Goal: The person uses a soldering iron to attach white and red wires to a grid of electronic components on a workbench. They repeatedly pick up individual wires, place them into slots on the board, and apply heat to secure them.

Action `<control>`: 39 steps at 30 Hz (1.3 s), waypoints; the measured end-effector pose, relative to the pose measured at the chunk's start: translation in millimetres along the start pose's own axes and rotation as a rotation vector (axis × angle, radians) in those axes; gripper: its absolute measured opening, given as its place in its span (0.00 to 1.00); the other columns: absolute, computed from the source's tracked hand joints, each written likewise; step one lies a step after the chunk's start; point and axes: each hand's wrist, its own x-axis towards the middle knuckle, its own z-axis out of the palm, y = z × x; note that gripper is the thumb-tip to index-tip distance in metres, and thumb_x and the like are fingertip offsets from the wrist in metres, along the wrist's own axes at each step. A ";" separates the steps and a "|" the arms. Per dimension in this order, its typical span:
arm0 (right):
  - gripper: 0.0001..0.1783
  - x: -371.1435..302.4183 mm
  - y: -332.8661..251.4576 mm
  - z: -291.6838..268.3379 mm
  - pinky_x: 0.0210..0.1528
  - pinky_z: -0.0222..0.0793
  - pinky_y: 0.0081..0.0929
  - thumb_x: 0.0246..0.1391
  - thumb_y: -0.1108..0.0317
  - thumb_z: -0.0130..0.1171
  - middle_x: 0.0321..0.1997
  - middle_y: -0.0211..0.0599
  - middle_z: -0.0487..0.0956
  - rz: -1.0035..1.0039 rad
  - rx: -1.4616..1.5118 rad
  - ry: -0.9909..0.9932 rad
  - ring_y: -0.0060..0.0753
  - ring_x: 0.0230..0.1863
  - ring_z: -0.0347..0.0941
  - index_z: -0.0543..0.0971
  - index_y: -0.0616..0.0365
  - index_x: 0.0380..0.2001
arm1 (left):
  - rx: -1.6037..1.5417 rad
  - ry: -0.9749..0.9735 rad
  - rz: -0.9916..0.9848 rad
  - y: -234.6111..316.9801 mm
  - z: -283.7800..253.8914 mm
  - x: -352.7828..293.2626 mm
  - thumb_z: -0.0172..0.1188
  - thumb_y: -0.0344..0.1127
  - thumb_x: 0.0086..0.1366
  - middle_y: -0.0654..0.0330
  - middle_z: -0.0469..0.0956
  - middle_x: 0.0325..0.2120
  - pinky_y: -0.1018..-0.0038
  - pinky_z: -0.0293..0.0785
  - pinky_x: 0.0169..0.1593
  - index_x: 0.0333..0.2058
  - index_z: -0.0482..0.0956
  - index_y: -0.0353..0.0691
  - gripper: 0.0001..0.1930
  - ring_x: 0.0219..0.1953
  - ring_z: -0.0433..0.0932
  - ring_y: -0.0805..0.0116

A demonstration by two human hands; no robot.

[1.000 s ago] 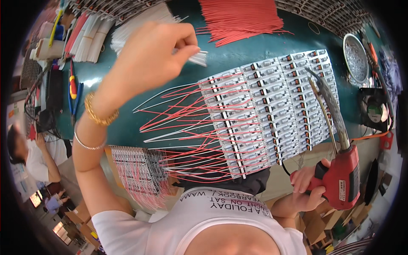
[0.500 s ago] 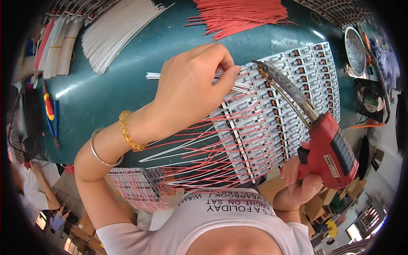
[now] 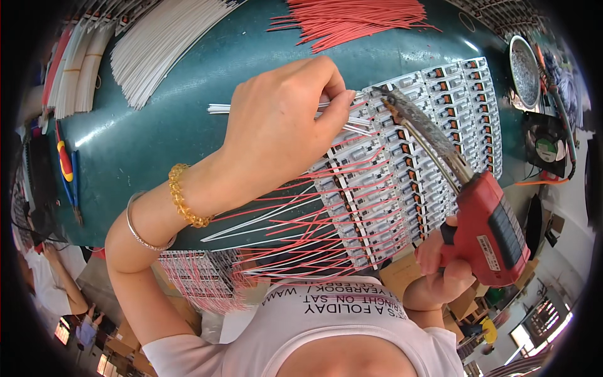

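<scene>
My left hand (image 3: 282, 119) is closed, thumb and forefinger pinched together, on a small bundle of white wires (image 3: 218, 109) whose ends stick out on both sides. It hovers at the upper left corner of a panel of small circuit boards (image 3: 408, 151). Rows of red and white wires (image 3: 295, 226) run left from the near part of that panel. My right hand (image 3: 449, 273) grips the red and black soldering gun (image 3: 493, 226). The gun's long tip points up and left over the boards, close to my left fingertips.
Loose white wires (image 3: 163, 47) and a pile of red wires (image 3: 358, 22) lie at the far side. On the left are pliers (image 3: 74, 182) and a red-yellow handled tool (image 3: 64, 161). A round metal dish (image 3: 524, 70) and a small fan (image 3: 545, 147) stand at right.
Little differs. My left hand has shifted slightly left and up with the white wires. The soldering gun has dropped slightly toward me, its tip still over the boards.
</scene>
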 end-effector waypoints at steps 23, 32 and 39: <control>0.48 -16.6 15.6 -12.6 0.13 0.53 0.18 0.51 0.34 0.56 0.10 0.25 0.64 -0.063 0.096 0.007 0.18 0.09 0.57 0.64 0.76 0.51 | -0.011 0.036 0.143 0.9 -3.7 -9.5 0.65 0.24 0.54 0.60 0.75 0.21 0.79 0.71 0.25 0.26 0.78 0.33 0.03 0.20 0.76 0.72; 0.50 -14.5 -0.4 -5.5 0.17 0.54 0.19 0.37 0.31 0.64 0.13 0.23 0.66 0.180 0.064 0.030 0.18 0.14 0.61 0.67 0.64 0.52 | 0.121 0.092 0.201 0.2 4.2 -10.3 0.66 0.25 0.52 0.61 0.75 0.20 0.78 0.70 0.22 0.24 0.78 0.35 0.04 0.19 0.76 0.71; 0.47 -15.4 7.4 -8.4 0.16 0.55 0.19 0.45 0.34 0.62 0.13 0.24 0.66 0.068 0.043 -0.012 0.19 0.13 0.61 0.66 0.68 0.51 | 0.140 0.105 0.207 1.5 4.9 -9.6 0.67 0.26 0.51 0.61 0.73 0.18 0.76 0.68 0.21 0.23 0.78 0.37 0.05 0.18 0.74 0.69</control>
